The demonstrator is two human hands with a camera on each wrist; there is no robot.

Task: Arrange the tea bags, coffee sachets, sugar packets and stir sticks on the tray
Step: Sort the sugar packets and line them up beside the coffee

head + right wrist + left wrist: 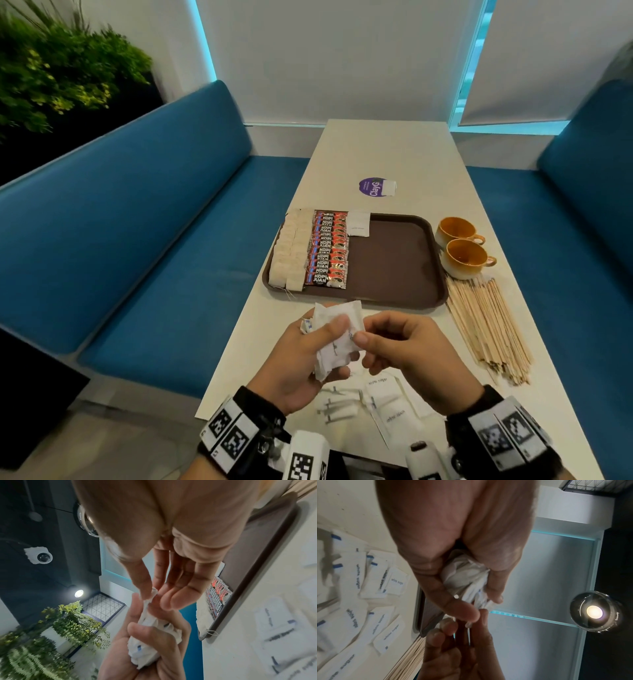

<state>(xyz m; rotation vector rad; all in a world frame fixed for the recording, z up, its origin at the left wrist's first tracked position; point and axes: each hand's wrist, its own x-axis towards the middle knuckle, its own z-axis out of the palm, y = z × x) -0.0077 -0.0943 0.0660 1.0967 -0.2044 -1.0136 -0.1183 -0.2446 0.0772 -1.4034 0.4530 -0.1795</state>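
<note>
My left hand (308, 346) grips a bunch of white sugar packets (334, 337) above the table's near end, in front of the brown tray (394, 267). My right hand (394, 342) pinches the edge of one packet (150, 595) in that bunch between thumb and forefinger. On the tray's left side lie rows of tea bags (291, 253) and red coffee sachets (329, 250), with one white sugar packet (358, 223) at the top. More sugar packets (387, 401) lie loose on the table under my hands. A pile of wooden stir sticks (486, 325) lies right of the tray.
Two orange cups (462, 250) stand at the tray's right rim. A purple round sticker (375, 186) sits farther up the white table (387, 150). Blue benches (137, 240) flank the table, and plants (51, 75) grow at the far left.
</note>
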